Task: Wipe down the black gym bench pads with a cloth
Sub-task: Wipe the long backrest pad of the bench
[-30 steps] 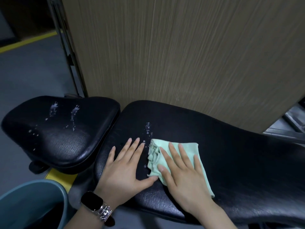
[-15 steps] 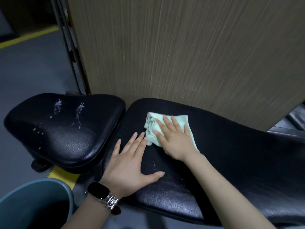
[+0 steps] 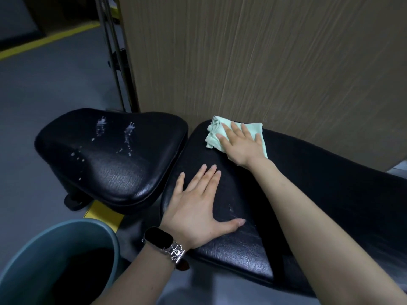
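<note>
Right hand (image 3: 243,144) flat on cloth (image 3: 214,134) — back pad (image 3: 330,172).

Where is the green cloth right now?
In the head view the green cloth lies under the flat right hand at the far end of the long bench pad, close to the wood-grain panel, right of the wet seat pad.

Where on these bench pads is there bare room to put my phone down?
The long back pad is bare to the right of the right hand and its green cloth. Its near-left end is crowded by the flat left hand. The seat pad carries white droplets at the far side; its near edge looks dry.
</note>
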